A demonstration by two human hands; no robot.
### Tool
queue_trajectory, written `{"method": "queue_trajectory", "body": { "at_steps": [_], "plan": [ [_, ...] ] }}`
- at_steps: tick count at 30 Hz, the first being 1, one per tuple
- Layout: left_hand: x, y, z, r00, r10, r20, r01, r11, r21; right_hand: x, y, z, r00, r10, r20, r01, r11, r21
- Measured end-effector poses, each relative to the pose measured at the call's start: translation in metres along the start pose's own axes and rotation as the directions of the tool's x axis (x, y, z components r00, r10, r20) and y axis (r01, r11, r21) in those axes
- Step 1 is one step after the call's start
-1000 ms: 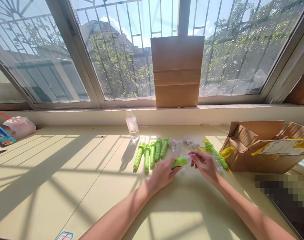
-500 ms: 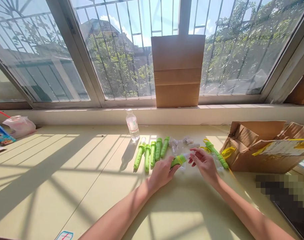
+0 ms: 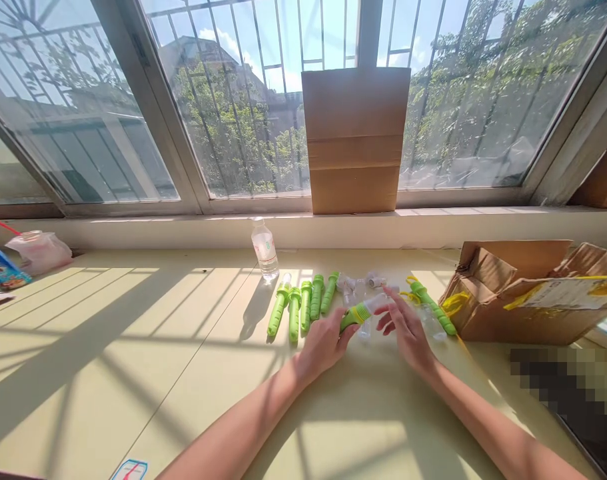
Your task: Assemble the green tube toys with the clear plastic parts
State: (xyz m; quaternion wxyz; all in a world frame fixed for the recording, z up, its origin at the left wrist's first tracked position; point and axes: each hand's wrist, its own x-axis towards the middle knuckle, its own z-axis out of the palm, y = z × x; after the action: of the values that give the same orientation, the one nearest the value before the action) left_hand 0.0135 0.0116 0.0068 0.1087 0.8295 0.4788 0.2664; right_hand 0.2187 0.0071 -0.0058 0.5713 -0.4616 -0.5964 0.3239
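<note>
My left hand is wrapped round a green ribbed tube with a clear end that points up and to the right. Beside that clear end is my right hand, its fingers spread; whether a fingertip touches the clear part I cannot tell. Several green tubes lie side by side to the left of my hands. Clear plastic pieces lie just beyond them. Another green tube with a yellow cord rests to the right of my right hand.
A clear bottle stands behind the green tubes. At the right is an open cardboard box with yellow straps. A cardboard sheet leans on the window. A pink bag and a blue packet sit at the far left.
The fingers of my right hand have come off the clear end and spread apart. My left hand has stayed in place, holding the green tube.
</note>
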Motion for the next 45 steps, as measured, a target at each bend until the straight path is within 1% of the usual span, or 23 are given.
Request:
{"method": "queue_trajectory", "body": {
  "at_steps": [2, 4, 6, 8, 11, 12, 13, 15, 17, 19, 21, 23, 27, 29, 31, 33, 36, 38, 39, 41, 42, 43, 45],
  "plan": [
    [0.0, -0.001, 0.001, 1.0, 0.001, -0.008, -0.001, 1.0, 0.005, 0.001, 0.004, 0.0, 0.999, -0.035, 0.0, 0.035, 0.984, -0.174],
    [0.0, -0.002, 0.002, 1.0, 0.009, -0.015, -0.009, 1.0, 0.01, 0.0, 0.007, 0.001, 0.994, -0.096, 0.05, 0.108, 0.924, -0.368],
    [0.0, -0.003, 0.002, 1.0, 0.017, -0.018, -0.017, 1.0, 0.017, -0.002, 0.008, 0.003, 0.978, -0.15, 0.147, 0.206, 0.824, -0.527],
    [0.0, -0.003, 0.002, 1.0, 0.023, -0.018, -0.022, 0.999, 0.03, -0.005, 0.006, 0.007, 0.954, -0.175, 0.245, 0.296, 0.698, -0.652],
    [0.0, -0.004, 0.002, 0.999, 0.042, -0.01, -0.041, 0.998, 0.054, -0.009, -0.001, 0.014, 0.929, -0.181, 0.324, 0.37, 0.505, -0.779],
    [0.0, -0.004, 0.002, 0.999, 0.05, -0.005, -0.049, 0.997, 0.061, -0.01, -0.003, 0.016, 0.926, -0.175, 0.336, 0.378, 0.465, -0.8],
    [0.0, -0.004, 0.001, 0.998, 0.056, 0.0, -0.056, 0.996, 0.067, -0.01, -0.004, 0.017, 0.926, -0.166, 0.339, 0.377, 0.439, -0.816],
    [0.0, -0.003, 0.0, 0.998, 0.057, 0.011, -0.058, 0.995, 0.076, -0.01, -0.004, 0.018, 0.93, -0.147, 0.336, 0.367, 0.42, -0.83],
    [0.0, -0.002, -0.001, 0.999, 0.047, 0.021, -0.049, 0.995, 0.082, -0.009, -0.001, 0.017, 0.937, -0.138, 0.322, 0.349, 0.43, -0.832],
    [0.0, -0.001, -0.002, 0.999, 0.037, 0.026, -0.039, 0.996, 0.083, -0.007, 0.005, 0.015, 0.945, -0.148, 0.292, 0.327, 0.462, -0.824],
    [0.0, 0.001, -0.002, 0.999, 0.038, 0.031, -0.04, 0.996, 0.079, -0.006, 0.011, 0.014, 0.958, -0.176, 0.227, 0.286, 0.514, -0.809],
    [0.0, 0.001, -0.003, 0.999, 0.028, 0.029, -0.03, 0.997, 0.073, -0.005, 0.015, 0.013, 0.963, -0.241, 0.122, 0.243, 0.575, -0.781],
    [0.0, 0.001, -0.002, 1.0, 0.007, 0.021, -0.009, 0.997, 0.072, 0.001, 0.012, 0.009, 0.919, -0.383, -0.097, 0.212, 0.686, -0.696],
    [0.0, 0.0, -0.001, 1.0, 0.007, 0.02, -0.009, 0.997, 0.079, 0.005, 0.007, 0.005, 0.903, -0.387, -0.186, 0.185, 0.743, -0.643],
    [0.0, -0.001, 0.0, 1.0, 0.016, 0.019, -0.017, 0.996, 0.086, 0.01, 0.004, 0.0, 0.882, -0.361, -0.304, 0.127, 0.802, -0.583],
    [0.0, -0.002, 0.001, 0.999, 0.024, 0.022, -0.026, 0.995, 0.096, 0.013, 0.003, -0.006, 0.86, -0.287, -0.423, 0.05, 0.87, -0.49],
    [0.0, -0.002, 0.001, 0.999, 0.025, 0.034, -0.029, 0.992, 0.123, 0.017, 0.005, -0.012, 0.847, -0.056, -0.529, -0.092, 0.964, -0.25],
    [0.0, -0.001, 0.0, 0.999, 0.032, 0.044, -0.038, 0.989, 0.142, 0.019, 0.006, -0.014, 0.824, 0.084, -0.561, -0.152, 0.985, -0.077],
    [0.0, -0.001, 0.0, 0.998, 0.037, 0.049, -0.044, 0.988, 0.151, 0.019, 0.006, -0.014, 0.81, 0.132, -0.572, -0.164, 0.986, -0.005],
    [0.0, 0.0, -0.001, 0.997, 0.05, 0.056, -0.059, 0.984, 0.166, 0.02, 0.004, -0.014, 0.786, 0.178, -0.592, -0.161, 0.983, 0.082],
    [0.0, 0.0, -0.001, 0.996, 0.058, 0.062, -0.068, 0.983, 0.172, 0.019, 0.003, -0.013, 0.78, 0.18, -0.599, -0.155, 0.984, 0.093],
    [0.0, 0.0, -0.001, 0.995, 0.068, 0.068, -0.079, 0.981, 0.176, 0.019, 0.002, -0.013, 0.784, 0.17, -0.597, -0.148, 0.985, 0.087],
    [0.0, 0.001, -0.002, 0.992, 0.095, 0.083, -0.108, 0.978, 0.176, 0.016, -0.002, -0.01, 0.814, 0.138, -0.564, -0.134, 0.99, 0.049]
  ]
}}
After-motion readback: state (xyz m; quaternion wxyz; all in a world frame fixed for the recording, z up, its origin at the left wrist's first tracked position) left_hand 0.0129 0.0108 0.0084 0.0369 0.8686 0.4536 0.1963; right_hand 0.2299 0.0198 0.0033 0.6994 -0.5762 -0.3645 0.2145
